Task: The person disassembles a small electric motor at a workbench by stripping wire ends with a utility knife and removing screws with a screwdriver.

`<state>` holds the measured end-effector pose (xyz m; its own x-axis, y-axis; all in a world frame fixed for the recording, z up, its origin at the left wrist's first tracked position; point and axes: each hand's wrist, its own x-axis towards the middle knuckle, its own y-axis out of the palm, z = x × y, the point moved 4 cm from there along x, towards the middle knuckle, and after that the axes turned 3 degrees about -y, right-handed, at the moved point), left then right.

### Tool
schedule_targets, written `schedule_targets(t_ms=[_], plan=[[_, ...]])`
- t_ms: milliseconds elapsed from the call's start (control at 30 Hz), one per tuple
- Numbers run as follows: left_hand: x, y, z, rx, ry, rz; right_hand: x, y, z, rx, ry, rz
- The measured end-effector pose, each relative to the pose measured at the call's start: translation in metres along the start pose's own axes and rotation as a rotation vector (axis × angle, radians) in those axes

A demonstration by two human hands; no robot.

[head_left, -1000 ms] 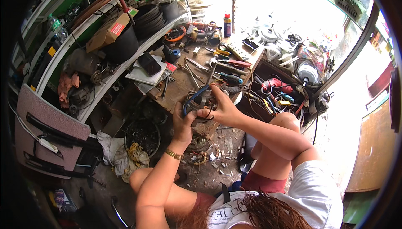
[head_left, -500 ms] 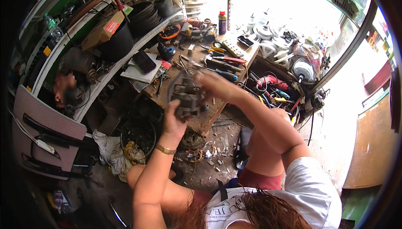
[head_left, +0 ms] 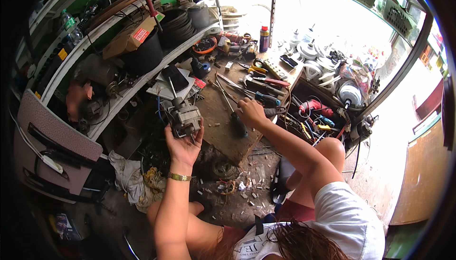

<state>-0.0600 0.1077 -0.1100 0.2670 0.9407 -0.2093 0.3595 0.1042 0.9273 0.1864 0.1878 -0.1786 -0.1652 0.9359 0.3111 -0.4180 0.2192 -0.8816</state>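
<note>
My left hand, palm up with a gold watch at the wrist, holds a small electric motor. The motor has a boxy metal body, and its shaft points up and away. Over the wooden worktop, my right hand has its fingers curled at the upper end of a screwdriver's black handle. The screwdriver's long blade slants away to the left; the fingertips are partly hidden. Pliers and several other hand tools lie just beyond that hand.
A phone rests on a white box left of the worktop. A spray can stands at the back. On the right is a bin of tools and white motor parts. Shelves run along the left; scraps litter the floor.
My right hand has left the motor and moved down and right to the screwdriver. My left hand has shifted left and lower with the motor, now turned with its shaft showing.
</note>
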Motion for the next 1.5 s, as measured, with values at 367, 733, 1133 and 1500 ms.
schedule_targets(t_ms=[367,733,1133,1500], plan=[[0.003,-0.012,-0.001,-0.128,-0.123,0.031,0.07,0.0,-0.127,-0.405,0.173,0.029],[0.01,-0.01,0.002,-0.217,-0.173,-0.003,0.079,-0.031,-0.098,-0.198,0.148,-0.209],[0.026,-0.001,0.027,-0.178,-0.152,-0.025,0.002,-0.098,0.082,0.272,-0.695,-0.328],[0.019,-0.001,0.016,0.159,-0.026,0.046,0.023,-0.089,-0.022,0.025,-0.055,-0.437]])
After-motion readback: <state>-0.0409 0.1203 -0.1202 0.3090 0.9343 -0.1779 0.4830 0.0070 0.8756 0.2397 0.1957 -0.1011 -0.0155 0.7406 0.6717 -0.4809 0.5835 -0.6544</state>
